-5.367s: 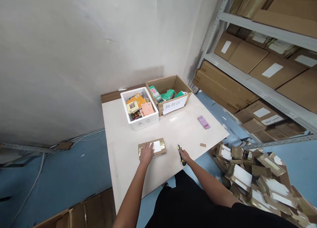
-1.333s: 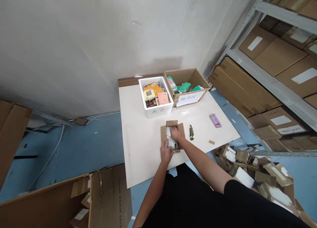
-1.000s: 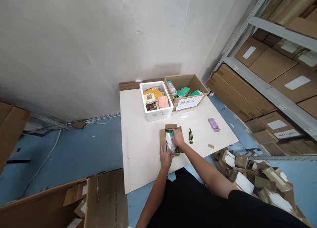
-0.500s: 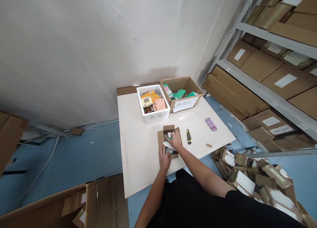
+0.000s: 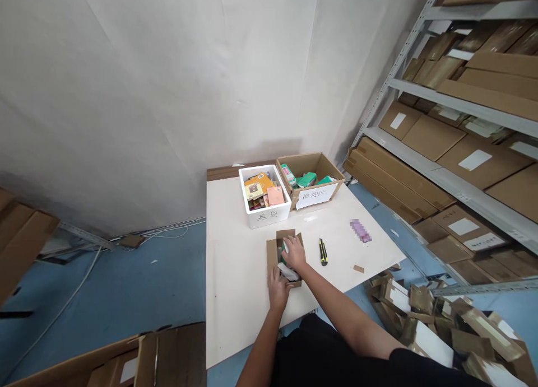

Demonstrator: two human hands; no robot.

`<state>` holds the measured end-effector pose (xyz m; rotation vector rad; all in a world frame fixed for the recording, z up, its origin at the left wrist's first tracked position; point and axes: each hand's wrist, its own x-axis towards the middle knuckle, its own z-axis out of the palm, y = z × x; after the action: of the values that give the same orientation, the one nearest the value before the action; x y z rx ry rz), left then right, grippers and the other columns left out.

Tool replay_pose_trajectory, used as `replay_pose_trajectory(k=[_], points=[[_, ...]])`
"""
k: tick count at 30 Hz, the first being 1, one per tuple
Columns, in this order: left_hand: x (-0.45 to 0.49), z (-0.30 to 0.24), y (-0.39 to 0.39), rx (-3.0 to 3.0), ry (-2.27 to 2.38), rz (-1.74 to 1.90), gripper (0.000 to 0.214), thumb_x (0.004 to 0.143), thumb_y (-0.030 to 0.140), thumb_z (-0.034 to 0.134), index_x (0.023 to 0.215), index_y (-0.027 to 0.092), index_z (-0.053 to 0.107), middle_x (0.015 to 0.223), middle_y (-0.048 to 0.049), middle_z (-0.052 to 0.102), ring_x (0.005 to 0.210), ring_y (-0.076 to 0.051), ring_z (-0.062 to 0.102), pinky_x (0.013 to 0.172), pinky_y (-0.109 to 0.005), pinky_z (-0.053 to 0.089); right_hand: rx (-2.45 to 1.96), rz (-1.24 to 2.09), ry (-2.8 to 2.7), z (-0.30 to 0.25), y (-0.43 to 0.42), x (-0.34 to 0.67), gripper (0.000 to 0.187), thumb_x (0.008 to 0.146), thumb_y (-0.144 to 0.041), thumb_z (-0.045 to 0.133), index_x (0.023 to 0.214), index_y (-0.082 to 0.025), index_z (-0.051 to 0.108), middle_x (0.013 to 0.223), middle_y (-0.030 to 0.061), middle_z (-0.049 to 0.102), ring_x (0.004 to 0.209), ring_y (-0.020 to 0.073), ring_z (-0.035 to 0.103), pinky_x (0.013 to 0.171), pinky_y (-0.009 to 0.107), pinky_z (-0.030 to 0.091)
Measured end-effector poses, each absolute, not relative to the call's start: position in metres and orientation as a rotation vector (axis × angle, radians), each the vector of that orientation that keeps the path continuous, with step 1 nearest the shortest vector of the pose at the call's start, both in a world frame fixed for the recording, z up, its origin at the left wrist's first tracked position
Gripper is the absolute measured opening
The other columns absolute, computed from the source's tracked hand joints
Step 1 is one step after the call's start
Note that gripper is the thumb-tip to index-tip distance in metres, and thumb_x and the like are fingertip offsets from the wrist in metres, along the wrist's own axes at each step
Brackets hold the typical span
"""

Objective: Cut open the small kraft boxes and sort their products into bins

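Note:
A small opened cardboard box lies on the white table, flaps spread. My left hand grips its near end. My right hand reaches inside, fingers curled over a green and white item with white paper; whether it grips them is unclear. A yellow and black utility knife lies just right of the box, apart from both hands.
At the table's back stand a white foam bin of colourful small packs and a labelled cardboard box of green packs. A pink object and a cardboard scrap lie right. Emptied boxes pile on the floor below shelving.
The sealed box was cut open and the knife was laid on the table. Over the last second my right hand keeps working inside the box while my left holds its near end.

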<state>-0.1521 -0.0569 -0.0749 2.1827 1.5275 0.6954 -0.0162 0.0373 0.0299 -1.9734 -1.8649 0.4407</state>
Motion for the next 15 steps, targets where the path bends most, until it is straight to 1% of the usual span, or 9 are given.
replay_pose_trajectory(k=[3, 5, 7, 9, 12, 15], points=[[-0.168, -0.073, -0.05, 2.152, 1.582, 0.723, 0.003, 0.079, 0.025, 0.078, 0.079, 0.024, 0.075, 0.153, -0.0075, 0.057, 0.149, -0.041, 0.043, 0.121, -0.061, 0.042, -1.843, 0.321, -1.949, 0.049, 0.04, -0.021, 0.052, 0.09, -0.02, 0.063, 0.142, -0.021, 0.066, 0.154, 0.0119, 0.057, 0.153, 0.0367, 0.036, 0.118, 0.051, 0.045], [-0.181, -0.068, -0.043, 2.118, 1.604, 0.701, 0.005, 0.078, 0.024, 0.079, 0.077, 0.025, 0.075, 0.155, -0.0068, 0.056, 0.15, -0.04, 0.042, 0.123, -0.057, 0.04, -1.776, 0.285, -1.976, 0.063, 0.041, -0.026, 0.052, 0.09, -0.02, 0.063, 0.142, -0.023, 0.067, 0.153, 0.0106, 0.058, 0.154, 0.0362, 0.036, 0.113, 0.05, 0.05], [-0.195, -0.062, -0.037, 2.094, 1.628, 0.665, 0.006, 0.078, 0.023, 0.081, 0.077, 0.025, 0.076, 0.157, -0.0067, 0.055, 0.151, -0.04, 0.04, 0.125, -0.056, 0.037, -1.719, 0.265, -1.983, 0.077, 0.042, -0.031, 0.052, 0.091, -0.02, 0.062, 0.143, -0.024, 0.066, 0.154, 0.0095, 0.058, 0.154, 0.0359, 0.036, 0.11, 0.049, 0.054], [-0.211, -0.057, -0.032, 2.078, 1.655, 0.634, 0.006, 0.077, 0.024, 0.082, 0.076, 0.025, 0.076, 0.157, -0.0064, 0.055, 0.151, -0.04, 0.039, 0.126, -0.057, 0.035, -1.663, 0.237, -1.981, 0.09, 0.043, -0.031, 0.052, 0.092, -0.02, 0.062, 0.143, -0.024, 0.066, 0.153, 0.009, 0.058, 0.154, 0.0355, 0.036, 0.112, 0.049, 0.053], [-0.241, -0.052, -0.028, 2.052, 1.696, 0.639, 0.007, 0.078, 0.025, 0.082, 0.074, 0.025, 0.076, 0.156, -0.0063, 0.055, 0.151, -0.041, 0.039, 0.126, -0.057, 0.035, -1.597, 0.18, -1.956, 0.101, 0.046, -0.022, 0.051, 0.093, -0.021, 0.061, 0.144, -0.024, 0.065, 0.152, 0.0086, 0.058, 0.155, 0.0348, 0.036, 0.118, 0.05, 0.049], [-0.272, -0.053, -0.03, 2.013, 1.739, 0.707, 0.007, 0.08, 0.027, 0.08, 0.075, 0.024, 0.076, 0.155, -0.0067, 0.055, 0.151, -0.04, 0.037, 0.125, -0.056, 0.038, -1.61, 0.163, -1.895, 0.094, 0.051, -0.003, 0.05, 0.093, -0.021, 0.061, 0.143, -0.024, 0.065, 0.152, 0.0087, 0.058, 0.155, 0.0343, 0.036, 0.121, 0.051, 0.046]])
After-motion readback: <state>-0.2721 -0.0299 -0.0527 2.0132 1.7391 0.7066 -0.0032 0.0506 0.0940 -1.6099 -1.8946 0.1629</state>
